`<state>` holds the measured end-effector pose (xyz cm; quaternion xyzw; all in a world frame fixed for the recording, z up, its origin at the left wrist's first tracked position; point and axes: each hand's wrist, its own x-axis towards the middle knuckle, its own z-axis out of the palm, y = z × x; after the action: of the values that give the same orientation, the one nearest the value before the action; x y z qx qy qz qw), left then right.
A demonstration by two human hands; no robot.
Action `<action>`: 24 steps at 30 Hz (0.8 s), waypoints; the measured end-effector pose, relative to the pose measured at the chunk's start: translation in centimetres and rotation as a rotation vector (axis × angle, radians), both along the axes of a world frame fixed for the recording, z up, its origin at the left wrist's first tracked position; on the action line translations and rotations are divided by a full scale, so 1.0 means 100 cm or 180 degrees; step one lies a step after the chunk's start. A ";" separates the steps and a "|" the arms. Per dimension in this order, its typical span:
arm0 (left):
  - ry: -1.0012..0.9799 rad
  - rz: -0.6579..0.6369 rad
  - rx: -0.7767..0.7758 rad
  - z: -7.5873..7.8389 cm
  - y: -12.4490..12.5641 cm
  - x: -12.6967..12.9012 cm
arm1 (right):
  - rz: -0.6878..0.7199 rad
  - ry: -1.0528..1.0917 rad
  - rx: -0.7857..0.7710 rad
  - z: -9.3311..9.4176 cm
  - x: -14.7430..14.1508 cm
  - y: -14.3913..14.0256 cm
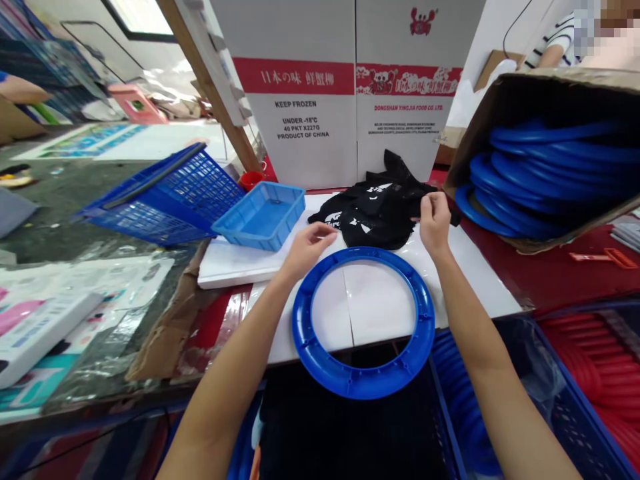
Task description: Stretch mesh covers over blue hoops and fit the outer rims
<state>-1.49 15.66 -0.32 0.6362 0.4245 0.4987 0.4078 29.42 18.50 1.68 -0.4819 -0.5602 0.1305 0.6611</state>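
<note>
A blue plastic ring [363, 390] with small pegs or holes around its face lies in front of me, partly over the near edge of the white board [330, 313]. My left hand [310, 250] is above its upper left side, fingers loosely bent and a little apart, holding nothing that I can see. My right hand [435, 217] is closed, thumb and fingers together, in front of the right edge of a crumpled black cloth [385, 217] with white print. Whether it pinches the cloth or something small is hidden. Neither hand touches the ring.
A light blue tray [260, 217] and a blue basket [160, 193] stand at left. White cartons [320, 160] rise behind the cloth. At right, a cardboard box [463, 153] holds several blue rings; below are crates of blue and red rings [595, 367]. An orange-handled tool [605, 257] lies there.
</note>
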 end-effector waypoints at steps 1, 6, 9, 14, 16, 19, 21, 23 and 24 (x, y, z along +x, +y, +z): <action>-0.0273 0.0157 0.0043 0.002 0.001 -0.002 | 0.0305 0.0157 -0.0091 0.001 -0.005 -0.004; -0.1570 -0.0388 -0.0909 0.011 -0.002 -0.006 | 0.2008 0.1259 -0.0629 0.008 -0.026 -0.017; -0.1600 -0.1277 -0.1838 0.013 -0.012 0.001 | 0.2539 0.1491 -0.0910 0.007 -0.037 -0.026; -0.0899 -0.1713 -0.1359 0.007 -0.031 0.023 | 0.2823 0.0880 -0.1094 0.001 -0.052 -0.035; -0.0806 -0.1683 -0.1087 0.005 -0.034 0.030 | 0.2705 0.0430 -0.0979 -0.001 -0.057 -0.036; -0.0656 -0.1594 -0.1084 0.004 -0.034 0.031 | 0.2517 0.0099 -0.0822 -0.003 -0.062 -0.038; -0.0762 -0.1517 -0.1161 0.005 -0.033 0.027 | 0.2476 -0.0020 -0.0825 -0.005 -0.063 -0.038; -0.1080 -0.1476 -0.1260 0.008 -0.033 0.021 | 0.2385 -0.0434 -0.0876 -0.008 -0.061 -0.036; -0.1303 -0.1418 -0.1285 0.010 -0.033 0.019 | 0.2277 -0.0806 -0.0875 -0.011 -0.059 -0.034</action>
<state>0.37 12.32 0.67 0.5067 0.2750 0.4209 0.7004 23.52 15.11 0.61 -0.3528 -0.7468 0.3657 0.4291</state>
